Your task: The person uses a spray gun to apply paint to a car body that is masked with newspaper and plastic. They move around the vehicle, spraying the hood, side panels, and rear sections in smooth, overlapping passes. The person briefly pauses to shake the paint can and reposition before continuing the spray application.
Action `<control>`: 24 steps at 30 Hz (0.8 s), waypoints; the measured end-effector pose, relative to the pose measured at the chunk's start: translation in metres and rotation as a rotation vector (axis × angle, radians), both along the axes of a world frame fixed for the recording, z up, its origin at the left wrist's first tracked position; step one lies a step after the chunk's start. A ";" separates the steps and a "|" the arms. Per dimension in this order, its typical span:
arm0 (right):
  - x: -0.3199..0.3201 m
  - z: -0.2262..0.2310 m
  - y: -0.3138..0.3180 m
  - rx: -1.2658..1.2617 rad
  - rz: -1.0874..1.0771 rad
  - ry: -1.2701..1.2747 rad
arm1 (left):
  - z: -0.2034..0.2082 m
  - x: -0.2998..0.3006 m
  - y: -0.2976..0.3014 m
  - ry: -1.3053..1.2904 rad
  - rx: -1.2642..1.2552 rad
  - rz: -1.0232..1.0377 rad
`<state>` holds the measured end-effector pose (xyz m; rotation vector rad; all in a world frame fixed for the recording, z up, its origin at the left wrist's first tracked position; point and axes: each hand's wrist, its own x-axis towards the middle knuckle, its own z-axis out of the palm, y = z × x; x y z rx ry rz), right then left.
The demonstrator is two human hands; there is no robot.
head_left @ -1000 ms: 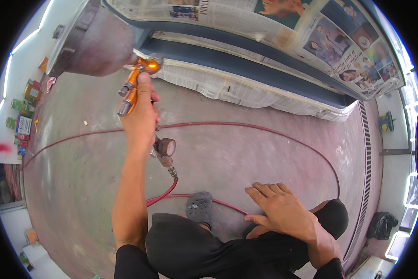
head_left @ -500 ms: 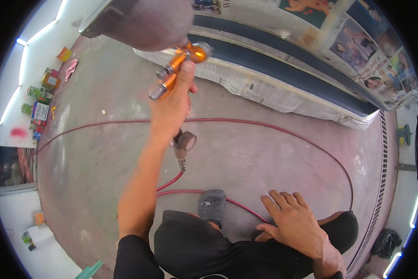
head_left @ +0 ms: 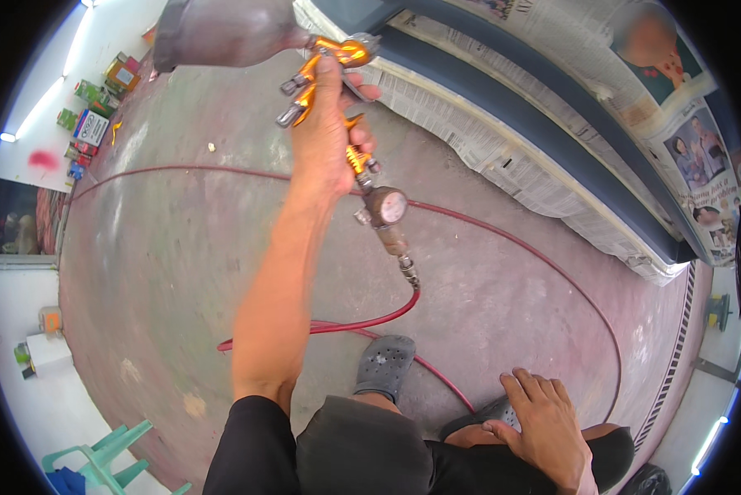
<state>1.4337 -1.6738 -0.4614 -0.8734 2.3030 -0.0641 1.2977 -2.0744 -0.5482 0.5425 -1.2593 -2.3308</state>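
Note:
My left hand [head_left: 321, 136] is closed round the handle of a spray gun [head_left: 337, 56] with an orange-gold body and a large grey cup [head_left: 222, 33]. The cup is tilted sideways and cut off by the top of the view. Below the grip hangs a round pressure gauge [head_left: 389, 206], joined to a red air hose [head_left: 387, 318]. Beyond the gun's nozzle, apart from it, runs a long dark blue-grey panel [head_left: 502, 107] bordered by newspaper masking [head_left: 461, 124]. My right hand [head_left: 544, 425] lies by my right knee, fingers extended, holding nothing.
The hose loops across the concrete floor [head_left: 181, 289] and passes near my grey clogs [head_left: 384, 363]. Several cans [head_left: 90, 124] line the left wall. A green plastic stool [head_left: 98, 458] stands at lower left, and a drain grate [head_left: 676, 355] runs along the right.
The view has shifted, with the masked panel now lower and further right. The spray gun has tilted, bringing its handle and gauge face into sight. The hand by my knee stays there.

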 end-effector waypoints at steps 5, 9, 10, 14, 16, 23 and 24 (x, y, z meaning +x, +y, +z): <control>0.007 -0.001 0.007 0.022 -0.039 -0.009 | -0.029 -0.029 -0.005 0.020 0.004 0.104; 0.011 -0.010 0.019 -0.006 -0.091 -0.017 | -0.049 -0.040 -0.004 -0.057 0.096 0.295; 0.012 -0.013 0.022 -0.009 -0.094 -0.020 | -0.054 -0.041 0.002 -0.062 0.118 0.333; 0.016 -0.015 0.032 0.003 -0.108 -0.007 | -0.066 -0.039 0.028 -0.132 0.032 0.323; 0.017 -0.016 0.035 -0.010 -0.109 0.005 | -0.083 -0.034 0.021 -0.217 -0.351 0.262; 0.016 -0.005 0.043 -0.038 -0.125 0.044 | -0.103 -0.014 0.038 -0.368 -1.557 0.178; 0.017 -0.004 0.043 -0.051 -0.126 0.045 | -0.102 -0.014 0.039 -0.380 -1.586 0.140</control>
